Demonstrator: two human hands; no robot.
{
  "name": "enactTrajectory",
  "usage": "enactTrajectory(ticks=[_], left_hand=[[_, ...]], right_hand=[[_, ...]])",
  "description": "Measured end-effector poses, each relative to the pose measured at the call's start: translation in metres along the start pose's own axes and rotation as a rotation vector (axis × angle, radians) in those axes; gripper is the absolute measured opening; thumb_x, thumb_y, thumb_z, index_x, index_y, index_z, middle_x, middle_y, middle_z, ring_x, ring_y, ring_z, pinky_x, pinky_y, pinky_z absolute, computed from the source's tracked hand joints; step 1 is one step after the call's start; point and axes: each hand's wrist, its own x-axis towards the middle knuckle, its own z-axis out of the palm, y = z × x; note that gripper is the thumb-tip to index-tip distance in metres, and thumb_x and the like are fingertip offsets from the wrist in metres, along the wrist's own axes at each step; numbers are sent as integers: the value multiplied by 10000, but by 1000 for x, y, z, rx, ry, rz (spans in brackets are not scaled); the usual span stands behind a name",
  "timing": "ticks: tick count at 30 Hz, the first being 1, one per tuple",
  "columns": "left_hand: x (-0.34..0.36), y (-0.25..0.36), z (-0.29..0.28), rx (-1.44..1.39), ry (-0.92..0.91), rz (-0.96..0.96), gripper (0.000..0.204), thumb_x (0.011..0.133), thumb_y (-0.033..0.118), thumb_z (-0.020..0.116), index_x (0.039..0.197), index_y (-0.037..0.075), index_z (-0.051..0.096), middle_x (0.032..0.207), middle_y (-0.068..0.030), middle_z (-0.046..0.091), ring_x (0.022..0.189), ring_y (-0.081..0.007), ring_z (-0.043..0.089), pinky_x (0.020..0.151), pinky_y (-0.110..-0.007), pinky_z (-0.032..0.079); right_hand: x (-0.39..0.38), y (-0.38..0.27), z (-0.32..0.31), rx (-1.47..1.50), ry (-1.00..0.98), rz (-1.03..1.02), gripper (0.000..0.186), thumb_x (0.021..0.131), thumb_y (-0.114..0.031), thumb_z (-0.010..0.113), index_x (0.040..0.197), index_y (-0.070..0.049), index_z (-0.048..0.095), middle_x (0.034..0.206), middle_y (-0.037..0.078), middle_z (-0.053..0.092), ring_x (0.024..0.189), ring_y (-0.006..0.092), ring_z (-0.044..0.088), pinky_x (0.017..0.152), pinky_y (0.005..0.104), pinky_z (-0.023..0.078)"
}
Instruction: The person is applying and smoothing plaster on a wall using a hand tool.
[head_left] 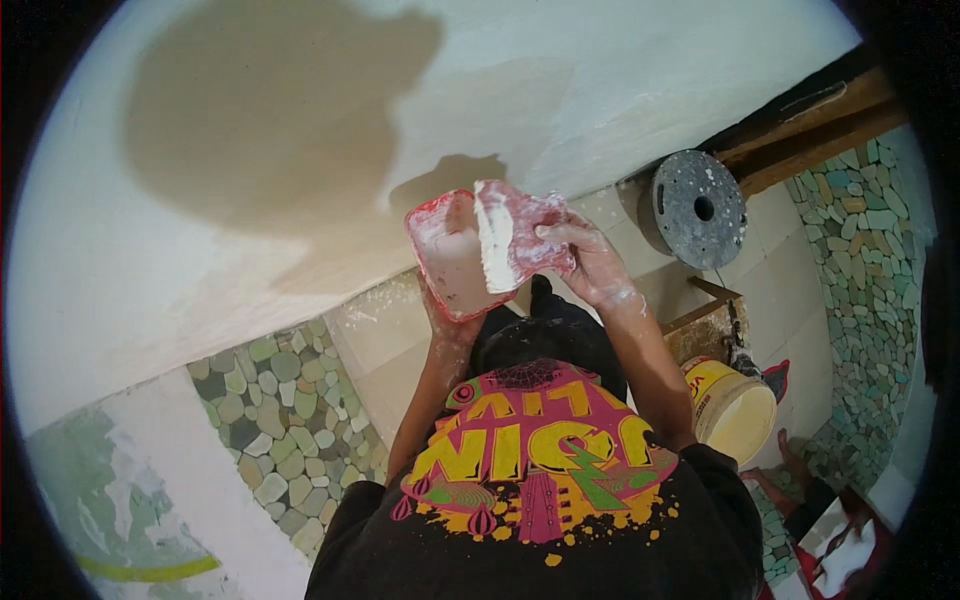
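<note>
My left hand (447,318) grips a shallow red container (447,262) from below and its near side. A pale film of putty coats its inside. My right hand (592,258) is closed on a red putty spreader (522,238), thumb on its face. Thick white putty runs along the spreader's left edge, and smears cover the rest. The spreader's edge overlaps the container's right side; whether they touch, I cannot tell. Both are held in front of the pale wall (560,90), where shadows fall. White residue marks my right hand and wrist.
A speckled grey round drum (700,210) with a centre hole stands at the right. Nearer are a wooden box (705,320) and a yellow-and-white bucket (738,412). Pebble flooring (285,405) borders tiles at left. Another person's legs (790,480) show at lower right.
</note>
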Motion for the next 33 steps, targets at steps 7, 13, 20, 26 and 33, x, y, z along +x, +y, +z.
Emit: enactTrajectory(ticks=[7, 13, 20, 26, 33], left_hand=[[5, -10, 19, -3, -56, -21, 526, 1039, 419, 423, 1454, 97, 441, 1403, -118, 562, 1222, -316, 601, 977, -495, 546], [14, 2, -5, 282, -70, -36, 508, 1035, 405, 434, 1436, 95, 451, 1339, -115, 597, 1183, -301, 624, 977, -492, 545], [14, -3, 1, 73, 85, -111, 572, 1005, 495, 459, 1436, 119, 459, 1368, -108, 585, 1207, -313, 610, 995, -516, 530], [3, -35, 11, -49, 61, -39, 576, 1004, 519, 455, 1428, 130, 469, 1392, -96, 564, 1256, -323, 565, 1038, -535, 491], [-9, -77, 7, -80, 139, 94, 565, 1007, 506, 455, 1421, 121, 472, 1387, -94, 566, 1246, -321, 568, 1044, -529, 487]], right_hand=[[-11, 0, 3, 194, 17, -153, 315, 866, 66, 620, 1178, 29, 611, 1103, 134, 683, 1000, 235, 696, 910, 358, 588], [-14, -19, 4, 19, 160, -447, 282, 886, 39, 643, 1165, 2, 632, 1094, 95, 681, 1059, 229, 665, 957, 379, 550], [51, -78, -42, -1434, 283, -1686, 421, 849, -94, 711, 1268, -121, 678, 1356, 123, 607, 1274, 305, 569, 1089, 457, 435], [135, -83, -117, -1885, 143, -1571, 504, 843, -174, 673, 1345, -208, 633, 1490, 27, 524, 1377, 302, 483, 1143, 501, 366], [99, -67, -134, -1773, 64, -1399, 379, 897, -193, 621, 1272, -193, 678, 1471, 61, 540, 1388, 316, 470, 1145, 519, 350]])
